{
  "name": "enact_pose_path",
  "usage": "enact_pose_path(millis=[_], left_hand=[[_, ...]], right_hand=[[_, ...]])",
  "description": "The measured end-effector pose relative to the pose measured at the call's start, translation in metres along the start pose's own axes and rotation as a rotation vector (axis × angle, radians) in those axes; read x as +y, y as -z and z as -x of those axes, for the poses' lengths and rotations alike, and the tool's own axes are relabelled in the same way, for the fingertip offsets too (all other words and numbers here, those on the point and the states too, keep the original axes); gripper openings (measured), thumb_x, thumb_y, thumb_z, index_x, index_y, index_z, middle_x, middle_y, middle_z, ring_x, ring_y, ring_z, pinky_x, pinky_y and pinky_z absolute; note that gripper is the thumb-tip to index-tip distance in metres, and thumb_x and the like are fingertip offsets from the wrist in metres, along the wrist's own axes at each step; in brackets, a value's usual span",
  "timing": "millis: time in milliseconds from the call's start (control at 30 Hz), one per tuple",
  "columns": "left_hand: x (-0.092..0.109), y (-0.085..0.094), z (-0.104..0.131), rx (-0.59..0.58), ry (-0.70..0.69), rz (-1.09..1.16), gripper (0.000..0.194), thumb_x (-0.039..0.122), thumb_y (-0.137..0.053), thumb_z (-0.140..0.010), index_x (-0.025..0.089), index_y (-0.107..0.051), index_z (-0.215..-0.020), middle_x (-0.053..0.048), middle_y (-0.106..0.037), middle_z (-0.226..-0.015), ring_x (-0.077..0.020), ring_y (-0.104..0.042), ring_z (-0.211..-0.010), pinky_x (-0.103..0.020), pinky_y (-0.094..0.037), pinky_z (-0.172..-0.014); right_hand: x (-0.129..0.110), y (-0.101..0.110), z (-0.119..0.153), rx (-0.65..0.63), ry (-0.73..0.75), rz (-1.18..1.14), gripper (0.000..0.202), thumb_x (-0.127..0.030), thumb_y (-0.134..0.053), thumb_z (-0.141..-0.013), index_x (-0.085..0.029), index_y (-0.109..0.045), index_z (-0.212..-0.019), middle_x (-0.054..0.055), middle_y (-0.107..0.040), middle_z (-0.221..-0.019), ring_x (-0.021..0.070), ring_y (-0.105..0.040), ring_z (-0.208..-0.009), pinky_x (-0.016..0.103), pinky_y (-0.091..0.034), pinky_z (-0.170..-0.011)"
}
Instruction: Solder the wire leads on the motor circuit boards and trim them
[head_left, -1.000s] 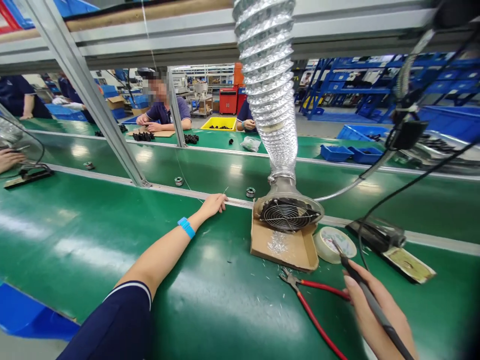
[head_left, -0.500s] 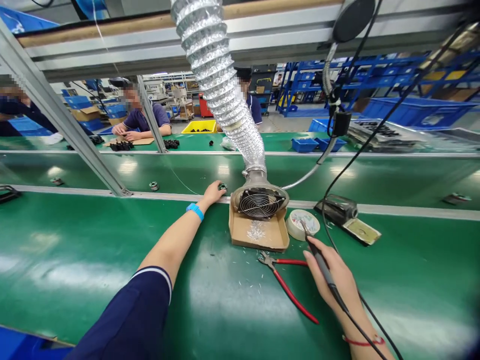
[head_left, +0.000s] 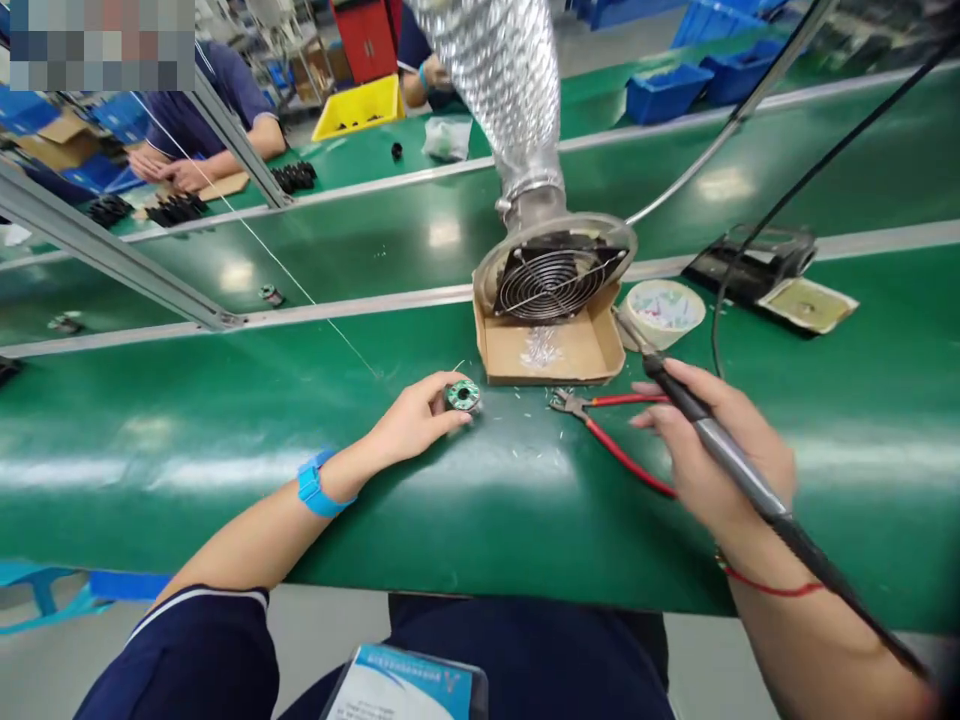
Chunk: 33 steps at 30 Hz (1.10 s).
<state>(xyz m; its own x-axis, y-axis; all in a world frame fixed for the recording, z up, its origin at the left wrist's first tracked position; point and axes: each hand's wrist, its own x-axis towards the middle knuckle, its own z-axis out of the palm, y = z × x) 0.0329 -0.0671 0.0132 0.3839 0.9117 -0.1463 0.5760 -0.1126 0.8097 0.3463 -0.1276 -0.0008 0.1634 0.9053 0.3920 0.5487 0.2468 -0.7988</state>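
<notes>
One desk lies beneath a fan. At the fan's four o'clock, the right hand curls round an iron; at seven, the left hand, half-closed, grips a ring. Seemingly a positioning step; the next move calls for steadiness.

Bright lighting; white glare streaked the green worktop. The foil duct glinted. The right edge was dark and blurred.
</notes>
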Motion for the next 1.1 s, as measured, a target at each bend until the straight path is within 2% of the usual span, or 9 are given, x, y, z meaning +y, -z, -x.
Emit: enact_pose_path(millis=[67,133,267,367,467,567,800,967,1100], left_hand=[[0.018,-0.01,0.009,-0.068,-0.038,0.1,0.048,0.036,-0.073,-0.082,0.017,-0.063,-0.125,0.007,-0.044,-0.063,-0.0081,-0.041,-0.058,-0.021,-0.035,-0.058],[0.032,-0.017,0.016,-0.123,-0.092,0.212,0.048,0.037,-0.076,-0.08,0.016,-0.065,-0.122,0.007,-0.043,-0.065,-0.0064,-0.037,-0.056,-0.02,-0.032,-0.055],[0.046,-0.026,0.026,-0.229,-0.165,0.35,0.045,0.036,-0.076,-0.082,0.016,-0.067,-0.121,0.005,-0.048,-0.076,-0.0035,-0.036,-0.055,-0.019,-0.031,-0.053],[0.047,-0.028,0.03,-0.273,-0.184,0.364,0.045,0.035,-0.075,-0.085,0.017,-0.066,-0.125,0.003,-0.05,-0.08,-0.0036,-0.039,-0.057,-0.019,-0.034,-0.054],[0.046,-0.028,0.033,-0.265,-0.231,0.335,0.046,0.035,-0.073,-0.087,0.019,-0.065,-0.129,0.003,-0.049,-0.078,-0.0045,-0.04,-0.059,-0.019,-0.035,-0.055],[0.046,-0.028,0.034,-0.268,-0.293,0.327,0.047,0.036,-0.073,-0.089,0.018,-0.065,-0.131,0.004,-0.047,-0.078,-0.0037,-0.039,-0.058,-0.018,-0.035,-0.053],[0.046,-0.028,0.034,-0.23,-0.339,0.251,0.046,0.036,-0.073,-0.089,0.017,-0.067,-0.129,0.006,-0.043,-0.071,-0.0046,-0.039,-0.059,-0.019,-0.034,-0.056],[0.043,-0.03,0.035,-0.194,-0.326,0.269,0.046,0.04,-0.076,-0.086,0.02,-0.068,-0.127,0.006,-0.045,-0.069,-0.0048,-0.039,-0.057,-0.02,-0.034,-0.055],[0.04,-0.032,0.037,-0.187,-0.291,0.318,0.047,0.042,-0.077,-0.085,0.022,-0.069,-0.127,0.005,-0.048,-0.071,-0.0047,-0.039,-0.056,-0.021,-0.034,-0.054]], right_hand=[[-0.027,-0.006,0.009,-0.13,-0.023,-0.121,0.043,-0.036,-0.053,-0.098,-0.032,-0.051,-0.14,0.003,-0.074,-0.106,0.0154,-0.072,-0.08,0.034,-0.061,-0.078],[-0.051,-0.012,0.011,-0.259,-0.015,-0.17,0.037,-0.032,-0.056,-0.097,-0.032,-0.054,-0.134,0.0,-0.074,-0.096,0.0135,-0.073,-0.086,0.029,-0.061,-0.08],[-0.078,-0.019,0.001,-0.354,0.042,-0.285,0.044,-0.025,-0.066,-0.09,-0.03,-0.052,-0.132,-0.002,-0.07,-0.096,0.0106,-0.069,-0.089,0.025,-0.059,-0.085],[-0.08,-0.022,-0.005,-0.43,0.02,-0.335,0.046,-0.023,-0.064,-0.091,-0.028,-0.05,-0.134,-0.002,-0.067,-0.093,0.0092,-0.066,-0.085,0.024,-0.058,-0.084],[-0.078,-0.024,-0.007,-0.482,-0.019,-0.387,0.043,-0.022,-0.063,-0.091,-0.026,-0.049,-0.132,-0.003,-0.066,-0.089,0.0079,-0.064,-0.08,0.021,-0.056,-0.077],[-0.076,-0.025,-0.007,-0.512,-0.039,-0.402,0.044,-0.02,-0.063,-0.091,-0.025,-0.049,-0.132,-0.004,-0.065,-0.089,0.0072,-0.064,-0.081,0.02,-0.055,-0.077],[-0.077,-0.027,-0.008,-0.522,-0.049,-0.355,0.044,-0.016,-0.062,-0.089,-0.023,-0.05,-0.132,-0.003,-0.066,-0.089,0.0079,-0.063,-0.08,0.021,-0.054,-0.077],[-0.082,-0.029,-0.008,-0.506,0.027,-0.307,0.034,-0.015,-0.061,-0.09,-0.021,-0.052,-0.123,-0.004,-0.064,-0.087,0.0057,-0.059,-0.073,0.019,-0.049,-0.069],[-0.082,-0.031,-0.004,-0.491,0.081,-0.353,0.03,-0.017,-0.06,-0.093,-0.02,-0.049,-0.121,-0.005,-0.06,-0.085,0.003,-0.055,-0.069,0.017,-0.047,-0.067]])
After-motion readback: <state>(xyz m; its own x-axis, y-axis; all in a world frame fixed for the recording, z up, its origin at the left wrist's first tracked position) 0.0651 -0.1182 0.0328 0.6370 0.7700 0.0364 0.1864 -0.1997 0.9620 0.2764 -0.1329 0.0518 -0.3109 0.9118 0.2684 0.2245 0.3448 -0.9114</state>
